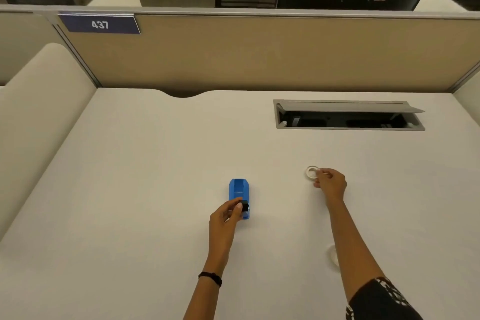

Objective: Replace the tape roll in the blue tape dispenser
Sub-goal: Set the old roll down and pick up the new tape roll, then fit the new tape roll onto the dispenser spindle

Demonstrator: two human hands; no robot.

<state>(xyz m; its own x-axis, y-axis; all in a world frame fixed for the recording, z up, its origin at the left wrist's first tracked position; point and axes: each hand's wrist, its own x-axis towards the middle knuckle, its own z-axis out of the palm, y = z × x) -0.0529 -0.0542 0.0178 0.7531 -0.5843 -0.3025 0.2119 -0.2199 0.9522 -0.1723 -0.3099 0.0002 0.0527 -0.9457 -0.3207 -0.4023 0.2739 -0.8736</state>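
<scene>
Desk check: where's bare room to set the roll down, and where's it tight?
Bare desk left of the blue dispenser, and the wide strip between it and the open cable tray. Also open between the left hand and the right hand, which holds the tape roll. Tighter near the second roll under the right forearm.

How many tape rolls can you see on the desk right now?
2. One white tape roll is pinched in the right hand, right of the blue dispenser. A second pale roll lies nearer, partly hidden behind the right forearm. Any roll inside the dispenser isn't visible.
</scene>
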